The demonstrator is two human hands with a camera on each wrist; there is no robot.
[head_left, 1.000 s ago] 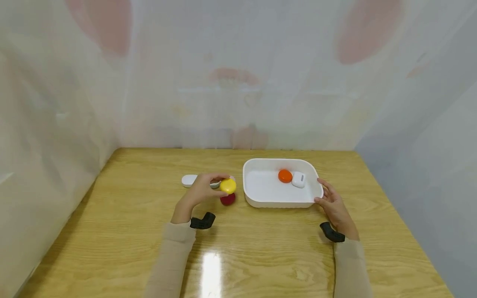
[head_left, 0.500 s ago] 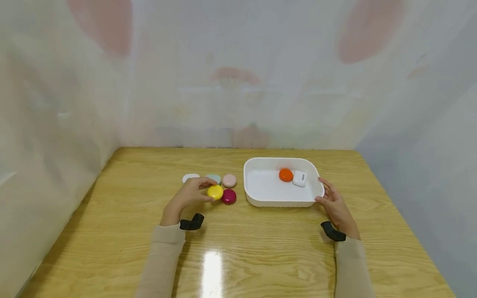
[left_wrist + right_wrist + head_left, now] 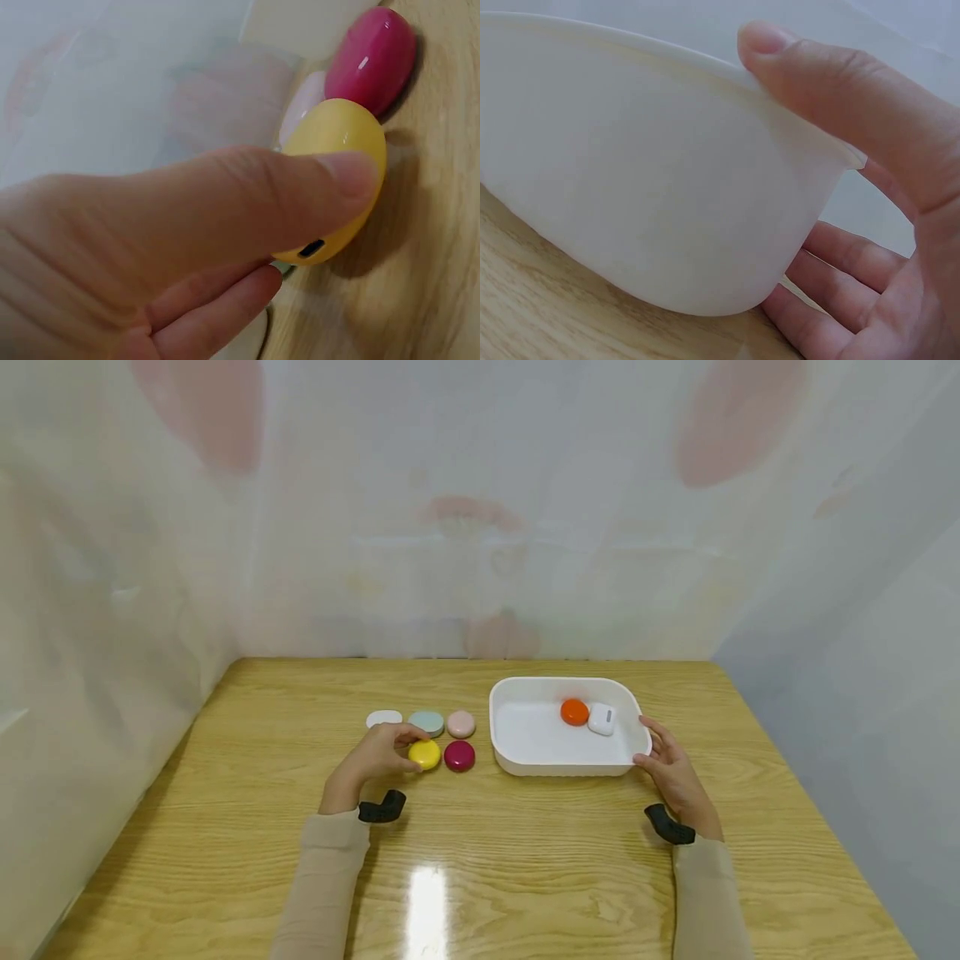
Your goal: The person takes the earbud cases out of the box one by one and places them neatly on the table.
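In the head view my left hand (image 3: 377, 753) pinches a yellow rounded earbud case (image 3: 425, 755) low over the table, left of a crimson round case (image 3: 460, 756). The left wrist view shows the thumb across the yellow case's face and a dark port slot in its edge. Behind it lie a pale green oval case (image 3: 427, 723), a pale pink round case (image 3: 461, 724) and a white oval case (image 3: 384, 718), partly covered by the hand. My right hand (image 3: 672, 777) holds the right end of a white tray (image 3: 558, 770), thumb at the rim and fingers against the outer wall.
Inside the tray, an orange round case (image 3: 574, 712) sits beside a white case (image 3: 602, 719) with a grey mark. The wooden table (image 3: 525, 868) ends at a pale curtain-like backdrop (image 3: 480, 593) behind and at both sides.
My left hand has carried the yellow case leftward and down, from above the crimson case to its left side, uncovering the green and pink cases. The right hand stays at the tray.
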